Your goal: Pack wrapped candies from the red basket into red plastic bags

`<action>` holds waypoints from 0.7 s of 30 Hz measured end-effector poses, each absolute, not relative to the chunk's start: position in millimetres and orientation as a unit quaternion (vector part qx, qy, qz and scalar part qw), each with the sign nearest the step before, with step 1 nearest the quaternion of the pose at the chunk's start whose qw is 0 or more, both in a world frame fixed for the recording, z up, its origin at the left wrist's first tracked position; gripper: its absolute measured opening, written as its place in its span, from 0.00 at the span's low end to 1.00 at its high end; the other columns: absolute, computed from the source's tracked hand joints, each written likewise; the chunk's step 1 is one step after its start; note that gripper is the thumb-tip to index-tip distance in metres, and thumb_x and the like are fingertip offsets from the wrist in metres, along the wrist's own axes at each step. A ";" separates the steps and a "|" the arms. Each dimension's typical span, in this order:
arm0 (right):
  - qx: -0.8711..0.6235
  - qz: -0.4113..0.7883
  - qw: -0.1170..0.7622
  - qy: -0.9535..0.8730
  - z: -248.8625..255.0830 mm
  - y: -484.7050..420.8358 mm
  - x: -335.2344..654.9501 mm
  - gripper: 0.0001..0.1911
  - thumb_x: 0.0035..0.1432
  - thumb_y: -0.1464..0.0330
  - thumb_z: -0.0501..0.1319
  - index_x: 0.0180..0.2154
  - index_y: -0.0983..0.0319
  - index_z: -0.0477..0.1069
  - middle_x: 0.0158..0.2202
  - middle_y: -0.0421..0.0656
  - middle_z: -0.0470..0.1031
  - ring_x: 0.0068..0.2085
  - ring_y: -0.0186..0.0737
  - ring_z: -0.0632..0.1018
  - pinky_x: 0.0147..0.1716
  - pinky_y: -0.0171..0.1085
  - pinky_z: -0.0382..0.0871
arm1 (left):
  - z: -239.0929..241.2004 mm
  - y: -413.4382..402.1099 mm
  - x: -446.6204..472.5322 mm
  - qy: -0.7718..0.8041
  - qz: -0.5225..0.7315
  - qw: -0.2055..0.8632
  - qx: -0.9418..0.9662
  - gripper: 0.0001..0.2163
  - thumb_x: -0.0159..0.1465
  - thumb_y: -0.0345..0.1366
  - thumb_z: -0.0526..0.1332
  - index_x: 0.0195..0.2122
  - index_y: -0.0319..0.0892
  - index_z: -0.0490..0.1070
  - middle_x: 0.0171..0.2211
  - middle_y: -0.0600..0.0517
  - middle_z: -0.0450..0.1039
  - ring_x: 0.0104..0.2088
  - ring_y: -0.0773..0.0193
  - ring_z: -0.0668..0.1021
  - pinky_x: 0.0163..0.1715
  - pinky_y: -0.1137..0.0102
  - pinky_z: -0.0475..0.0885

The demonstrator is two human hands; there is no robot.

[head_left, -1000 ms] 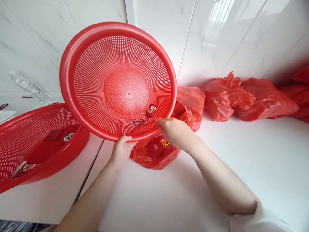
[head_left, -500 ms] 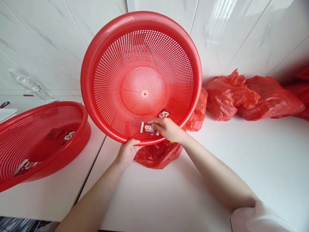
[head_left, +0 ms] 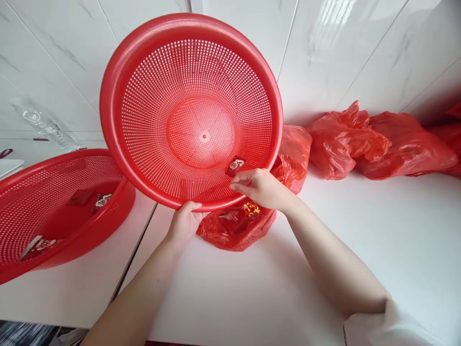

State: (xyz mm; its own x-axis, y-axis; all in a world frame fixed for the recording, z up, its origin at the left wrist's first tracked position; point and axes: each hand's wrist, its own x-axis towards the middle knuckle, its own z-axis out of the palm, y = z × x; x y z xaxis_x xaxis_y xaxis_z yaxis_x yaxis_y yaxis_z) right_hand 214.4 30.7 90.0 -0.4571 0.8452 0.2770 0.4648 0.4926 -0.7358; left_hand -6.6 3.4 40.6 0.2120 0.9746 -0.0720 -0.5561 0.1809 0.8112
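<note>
My left hand (head_left: 183, 222) grips the lower rim of a big red perforated basket (head_left: 144, 96) and holds it tilted up, its inside facing me. My right hand (head_left: 262, 188) reaches over the rim at the lower right, its fingers curled together; whatever is in them is hidden. One small red-and-white packet (head_left: 236, 166) lies on the basket's inner wall just above that hand. Under the basket, a crumpled red plastic bag (head_left: 234, 228) with packets inside rests on the white counter.
A second red basket (head_left: 122, 194) sits on the counter at the left with a few small packets (head_left: 101, 201) in it. More red plastic bags (head_left: 363, 144) lie along the tiled wall at the right. A clear plastic thing (head_left: 43, 126) lies at the far left.
The basket swung right, then partly back left. My right hand reached in onto a second packet; that packet no longer shows and the hand has drawn back to the rim, closed.
</note>
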 end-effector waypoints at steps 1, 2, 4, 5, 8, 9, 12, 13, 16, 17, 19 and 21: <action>-0.439 0.225 0.332 -0.804 85.8 33.4 214.0 0.11 0.63 0.67 0.57 0.40 0.63 0.77 0.38 0.44 0.80 0.39 0.39 0.79 0.43 0.39 0.72 | 39.8 3.5 -6.5 0.310 0.552 0.697 0.337 0.18 0.57 0.25 0.56 0.47 0.37 0.75 0.46 0.44 0.78 0.54 0.49 0.74 0.53 0.53 0.71; -0.461 0.164 0.333 -0.806 80.6 36.5 213.3 0.12 0.64 0.67 0.55 0.43 0.63 0.76 0.43 0.47 0.79 0.45 0.42 0.78 0.48 0.42 0.70 | 38.8 3.4 -6.3 0.310 0.553 0.695 0.338 0.19 0.57 0.25 0.56 0.49 0.38 0.74 0.46 0.45 0.78 0.54 0.50 0.74 0.53 0.53 0.71; -0.485 0.072 0.301 -0.818 68.7 43.3 211.8 0.18 0.65 0.66 0.55 0.52 0.66 0.71 0.55 0.52 0.72 0.58 0.48 0.71 0.60 0.51 0.60 | 36.8 2.4 -5.5 0.311 0.545 0.698 0.344 0.20 0.57 0.24 0.57 0.51 0.39 0.73 0.46 0.45 0.78 0.54 0.50 0.74 0.54 0.53 0.70; -0.491 0.047 0.271 -0.827 62.9 46.2 211.3 0.22 0.65 0.63 0.55 0.56 0.66 0.67 0.60 0.54 0.67 0.62 0.51 0.66 0.63 0.56 0.51 | 35.8 1.6 -5.0 0.313 0.541 0.698 0.349 0.21 0.57 0.24 0.57 0.52 0.39 0.73 0.46 0.45 0.77 0.54 0.50 0.74 0.54 0.53 0.70; -0.491 0.052 0.184 -0.850 51.8 50.6 211.8 0.29 0.65 0.57 0.54 0.61 0.66 0.62 0.65 0.57 0.58 0.67 0.55 0.57 0.64 0.63 0.36 | 33.7 -0.7 -2.9 0.327 0.535 0.689 0.363 0.23 0.57 0.24 0.58 0.54 0.39 0.71 0.47 0.44 0.77 0.54 0.49 0.74 0.55 0.53 0.69; -0.480 0.075 0.168 -0.858 51.1 50.5 212.5 0.29 0.64 0.56 0.55 0.60 0.66 0.63 0.64 0.57 0.59 0.66 0.56 0.58 0.64 0.63 0.40 | 33.6 -1.3 -2.1 0.332 0.534 0.687 0.364 0.23 0.58 0.25 0.59 0.55 0.39 0.70 0.48 0.44 0.77 0.54 0.49 0.74 0.55 0.53 0.69; -0.414 0.156 0.170 -0.880 57.1 47.2 214.7 0.24 0.61 0.60 0.60 0.56 0.63 0.69 0.57 0.54 0.68 0.59 0.52 0.69 0.58 0.53 0.61 | 35.7 -2.8 0.8 0.329 0.528 0.696 0.360 0.22 0.61 0.28 0.59 0.58 0.40 0.68 0.50 0.44 0.76 0.56 0.50 0.73 0.57 0.53 0.68; -0.387 0.184 0.180 -0.885 60.3 45.9 215.1 0.21 0.60 0.64 0.61 0.54 0.62 0.70 0.54 0.52 0.72 0.54 0.48 0.73 0.54 0.49 0.66 | 37.0 -3.3 1.8 0.322 0.527 0.701 0.358 0.22 0.62 0.29 0.59 0.58 0.41 0.67 0.51 0.44 0.75 0.56 0.50 0.73 0.57 0.54 0.68; -0.339 0.240 0.217 -0.883 68.0 43.8 214.8 0.14 0.60 0.71 0.59 0.48 0.61 0.74 0.45 0.48 0.77 0.45 0.42 0.77 0.47 0.42 0.70 | 40.9 -4.0 3.8 0.298 0.532 0.711 0.350 0.22 0.64 0.32 0.59 0.60 0.44 0.65 0.54 0.45 0.73 0.58 0.52 0.72 0.59 0.55 0.66; -0.339 0.255 0.236 -0.875 69.4 43.7 214.4 0.13 0.61 0.72 0.58 0.46 0.61 0.75 0.44 0.47 0.78 0.44 0.41 0.78 0.47 0.42 0.70 | 41.8 -4.0 4.0 0.295 0.535 0.712 0.345 0.22 0.64 0.32 0.60 0.60 0.44 0.65 0.54 0.45 0.73 0.58 0.53 0.72 0.59 0.55 0.66; -0.345 0.312 0.289 -0.836 71.8 43.5 213.7 0.11 0.63 0.70 0.56 0.44 0.61 0.76 0.41 0.45 0.79 0.42 0.40 0.78 0.46 0.41 0.70 | 42.6 -3.4 3.8 0.294 0.540 0.714 0.336 0.23 0.64 0.34 0.61 0.61 0.45 0.64 0.55 0.45 0.73 0.57 0.53 0.72 0.59 0.56 0.67; -0.323 0.426 0.338 -0.775 75.9 42.1 214.0 0.12 0.64 0.67 0.56 0.46 0.63 0.75 0.41 0.45 0.79 0.41 0.39 0.78 0.45 0.40 0.71 | 42.9 -2.5 3.0 0.295 0.543 0.714 0.330 0.24 0.64 0.34 0.61 0.61 0.45 0.63 0.55 0.45 0.72 0.57 0.53 0.72 0.58 0.56 0.67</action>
